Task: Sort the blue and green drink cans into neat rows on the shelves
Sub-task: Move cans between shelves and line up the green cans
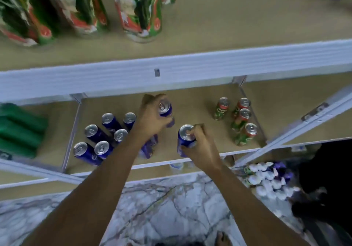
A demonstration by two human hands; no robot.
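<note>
Hands [152,118] [200,142] around 2 blue cans [165,108] [185,137]

Dim cool light, soft blur throughout, wide-angle bending at edges, upper shelf smeared
</note>
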